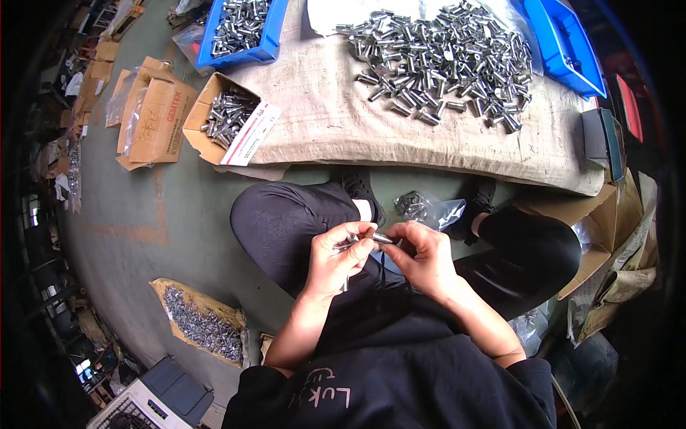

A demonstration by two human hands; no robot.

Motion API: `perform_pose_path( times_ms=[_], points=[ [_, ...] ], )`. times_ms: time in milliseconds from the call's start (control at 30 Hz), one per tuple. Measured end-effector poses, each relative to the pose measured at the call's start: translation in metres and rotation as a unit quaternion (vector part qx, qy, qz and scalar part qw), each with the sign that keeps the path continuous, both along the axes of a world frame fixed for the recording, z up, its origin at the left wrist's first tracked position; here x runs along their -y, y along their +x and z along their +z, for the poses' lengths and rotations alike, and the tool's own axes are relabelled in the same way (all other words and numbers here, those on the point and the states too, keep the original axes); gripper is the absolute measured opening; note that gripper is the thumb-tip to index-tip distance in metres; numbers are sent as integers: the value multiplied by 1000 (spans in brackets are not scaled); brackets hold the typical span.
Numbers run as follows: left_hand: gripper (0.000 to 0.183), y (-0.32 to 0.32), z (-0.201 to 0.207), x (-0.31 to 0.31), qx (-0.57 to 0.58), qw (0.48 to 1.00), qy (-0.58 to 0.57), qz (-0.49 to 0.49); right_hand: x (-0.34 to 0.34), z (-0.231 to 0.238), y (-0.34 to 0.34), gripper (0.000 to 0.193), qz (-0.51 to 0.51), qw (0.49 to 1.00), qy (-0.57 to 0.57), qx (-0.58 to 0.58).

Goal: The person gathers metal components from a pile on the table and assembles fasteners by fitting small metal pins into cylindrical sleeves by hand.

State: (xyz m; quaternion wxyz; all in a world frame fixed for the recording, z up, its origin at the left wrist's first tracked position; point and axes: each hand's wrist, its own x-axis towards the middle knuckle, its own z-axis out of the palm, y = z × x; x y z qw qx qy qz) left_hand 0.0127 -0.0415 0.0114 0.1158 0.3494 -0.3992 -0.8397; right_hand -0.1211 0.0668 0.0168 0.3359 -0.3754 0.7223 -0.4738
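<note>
In front of my lap, my left hand (pixel 333 259) is closed around a few small shiny metal pins, whose ends show between the fingers and below the palm. My right hand (pixel 426 259) pinches one metal pin (pixel 381 238) between thumb and fingers, and its other end meets my left fingertips. What the right palm holds, if anything, is hidden. Beyond my knees, a large heap of similar metal pins (pixel 443 64) lies on a cloth-covered table (pixel 307 100). A clear plastic bag (pixel 429 209) with dark metal parts rests on the floor between my feet.
An open carton of metal pins (pixel 204 146) and a blue bin (pixel 268 53) stand at the table's left; another blue bin (pixel 582 82) is at its right. An opened cardboard box (pixel 607 214) sits right. Small parts fill a floor tray (pixel 171 329) at left.
</note>
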Motion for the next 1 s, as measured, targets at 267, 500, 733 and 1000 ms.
perform_pose_path(
  times_ms=[267,500,733,1000],
  points=[
    [32,0,8,-14,-70,997,17,17,-19,5,12,14,-133,865,-80,477],
    [34,-2,16,-20,-53,999,3,12,-22,0,16,17,-124,945,-222,208],
    [31,1,18,-23,-58,998,-1,18,-26,3,20,19,-109,949,-239,171],
    [33,3,17,-25,-131,983,125,23,-24,10,22,21,-101,947,-257,166]
  ],
)
